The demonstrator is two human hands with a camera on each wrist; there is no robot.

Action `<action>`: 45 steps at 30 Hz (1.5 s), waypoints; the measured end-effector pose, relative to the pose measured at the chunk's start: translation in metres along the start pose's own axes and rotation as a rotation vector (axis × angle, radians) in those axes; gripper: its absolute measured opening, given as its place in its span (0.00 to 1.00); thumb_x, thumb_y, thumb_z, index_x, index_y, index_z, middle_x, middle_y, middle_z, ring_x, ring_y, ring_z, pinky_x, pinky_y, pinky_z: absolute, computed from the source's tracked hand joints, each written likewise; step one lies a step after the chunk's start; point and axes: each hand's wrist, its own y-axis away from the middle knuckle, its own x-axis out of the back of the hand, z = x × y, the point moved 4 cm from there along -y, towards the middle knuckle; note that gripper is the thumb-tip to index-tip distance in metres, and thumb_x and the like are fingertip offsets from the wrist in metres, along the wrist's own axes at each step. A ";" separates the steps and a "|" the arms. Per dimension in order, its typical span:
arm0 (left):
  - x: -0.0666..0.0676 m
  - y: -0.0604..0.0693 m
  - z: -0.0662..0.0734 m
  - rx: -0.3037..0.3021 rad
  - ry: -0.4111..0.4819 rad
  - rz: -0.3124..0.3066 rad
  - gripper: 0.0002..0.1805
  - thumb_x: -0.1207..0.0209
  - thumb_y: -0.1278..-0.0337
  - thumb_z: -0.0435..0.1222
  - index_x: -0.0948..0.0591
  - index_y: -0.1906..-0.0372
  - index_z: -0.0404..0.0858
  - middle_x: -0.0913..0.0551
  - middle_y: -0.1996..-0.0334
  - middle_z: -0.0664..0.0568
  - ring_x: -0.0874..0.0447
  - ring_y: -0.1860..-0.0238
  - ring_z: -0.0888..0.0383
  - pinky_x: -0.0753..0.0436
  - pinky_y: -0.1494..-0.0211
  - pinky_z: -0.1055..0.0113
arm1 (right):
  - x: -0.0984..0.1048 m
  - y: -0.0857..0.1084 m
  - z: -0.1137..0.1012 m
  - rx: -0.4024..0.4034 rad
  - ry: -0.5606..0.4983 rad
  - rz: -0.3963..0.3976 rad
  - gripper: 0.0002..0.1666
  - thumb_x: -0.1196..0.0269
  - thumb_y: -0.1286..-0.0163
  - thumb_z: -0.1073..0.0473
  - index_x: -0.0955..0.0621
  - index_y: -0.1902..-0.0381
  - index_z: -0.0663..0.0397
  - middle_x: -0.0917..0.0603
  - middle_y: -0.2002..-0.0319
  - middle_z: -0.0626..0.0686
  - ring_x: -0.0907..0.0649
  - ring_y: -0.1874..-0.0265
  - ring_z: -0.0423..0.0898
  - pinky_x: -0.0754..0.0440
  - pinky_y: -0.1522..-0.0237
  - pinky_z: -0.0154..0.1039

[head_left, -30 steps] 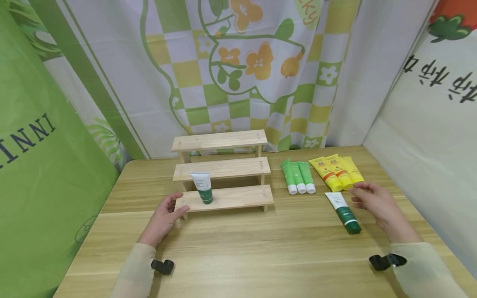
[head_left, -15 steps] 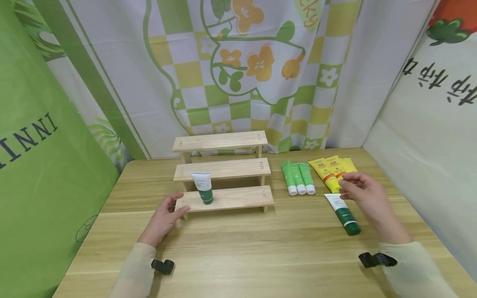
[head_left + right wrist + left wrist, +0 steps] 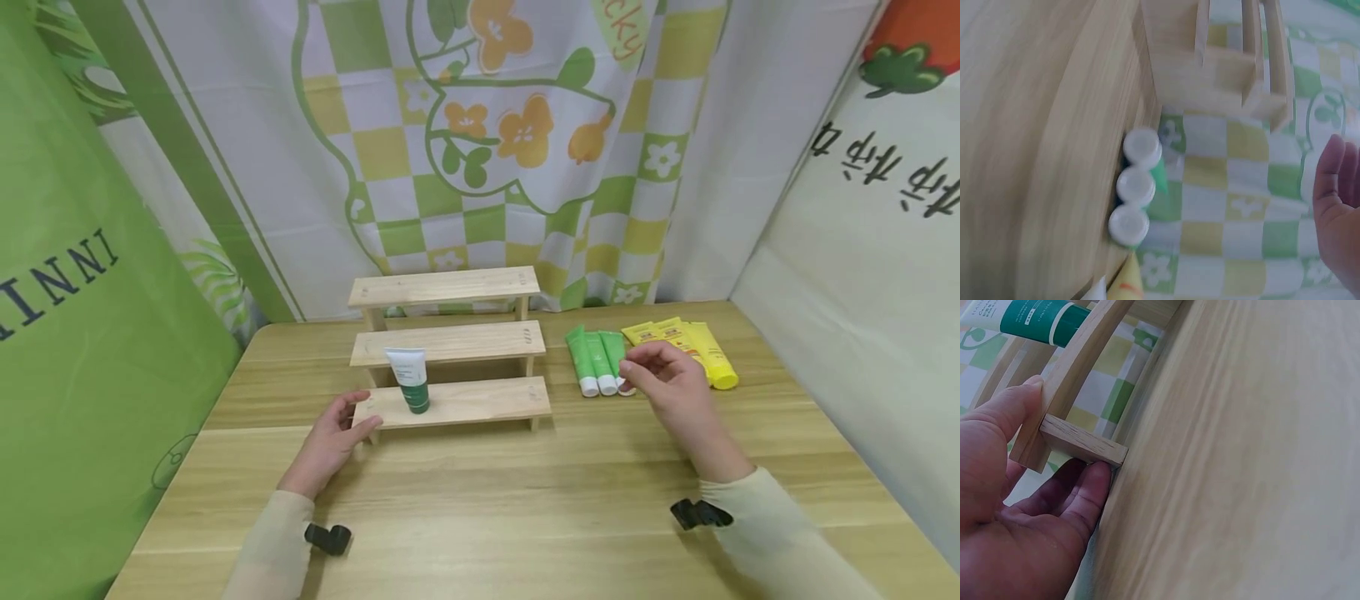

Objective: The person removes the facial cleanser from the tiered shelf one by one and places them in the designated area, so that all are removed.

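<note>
A three-step wooden display rack (image 3: 472, 402) stands on the table. My left hand (image 3: 330, 442) grips the left end of its lowest step; in the left wrist view the thumb lies on the board and the fingers bend against the leg (image 3: 1085, 442). On that step a white and dark green tube (image 3: 409, 382) stands upright on its cap. My right hand (image 3: 678, 404) hovers over the table at the right, fingers loosely bent, with nothing seen in it. It partly covers the light green tubes (image 3: 592, 358) and the yellow tubes (image 3: 708, 354). The other white and dark green tube is hidden in the head view.
The wooden table (image 3: 480, 517) carries the rack and the tubes. Behind it hangs a checked curtain (image 3: 480, 208). A green cloth (image 3: 67, 375) borders the left side, and a white printed cloth (image 3: 862, 292) the right.
My right hand has moved left, from beside the yellow tubes to near the light green ones, now covering the lying white and dark green tube. My left hand has stayed on the rack.
</note>
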 end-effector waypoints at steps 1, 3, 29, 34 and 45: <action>0.000 0.000 0.000 -0.002 0.005 -0.001 0.39 0.33 0.44 0.53 0.34 0.32 0.41 0.29 0.37 0.38 0.32 0.35 0.43 0.35 0.32 0.48 | -0.005 0.000 -0.001 0.014 0.008 -0.012 0.10 0.37 0.33 0.72 0.24 0.57 0.74 0.20 0.66 0.53 0.18 0.72 0.47 0.16 0.67 0.35; -0.001 -0.001 -0.001 -0.005 0.012 -0.002 0.39 0.33 0.44 0.53 0.34 0.32 0.41 0.29 0.37 0.38 0.32 0.35 0.43 0.36 0.32 0.49 | -0.013 -0.002 -0.002 0.045 -0.012 -0.031 0.10 0.37 0.33 0.72 0.24 0.58 0.76 0.20 0.66 0.55 0.18 0.72 0.49 0.16 0.67 0.35; 0.000 0.000 0.001 -0.013 0.017 0.010 0.37 0.33 0.43 0.51 0.33 0.33 0.43 0.29 0.36 0.40 0.35 0.33 0.45 0.39 0.28 0.50 | -0.143 -0.031 0.018 0.109 -0.227 -0.128 0.09 0.34 0.39 0.75 0.23 0.63 0.75 0.18 0.71 0.52 0.18 0.72 0.49 0.17 0.69 0.35; 0.000 -0.001 0.001 -0.013 0.016 0.005 0.38 0.33 0.45 0.53 0.32 0.33 0.43 0.31 0.34 0.40 0.39 0.30 0.46 0.43 0.27 0.51 | -0.166 -0.033 0.020 0.081 -0.231 -0.140 0.10 0.32 0.39 0.72 0.22 0.62 0.72 0.18 0.67 0.54 0.19 0.67 0.45 0.19 0.64 0.33; 0.001 -0.002 -0.002 -0.021 0.010 0.017 0.38 0.32 0.45 0.52 0.31 0.33 0.43 0.29 0.36 0.39 0.36 0.32 0.44 0.40 0.28 0.49 | -0.216 -0.037 0.035 -0.014 -0.196 -0.220 0.15 0.31 0.37 0.67 0.22 0.55 0.66 0.18 0.56 0.63 0.20 0.57 0.50 0.19 0.55 0.36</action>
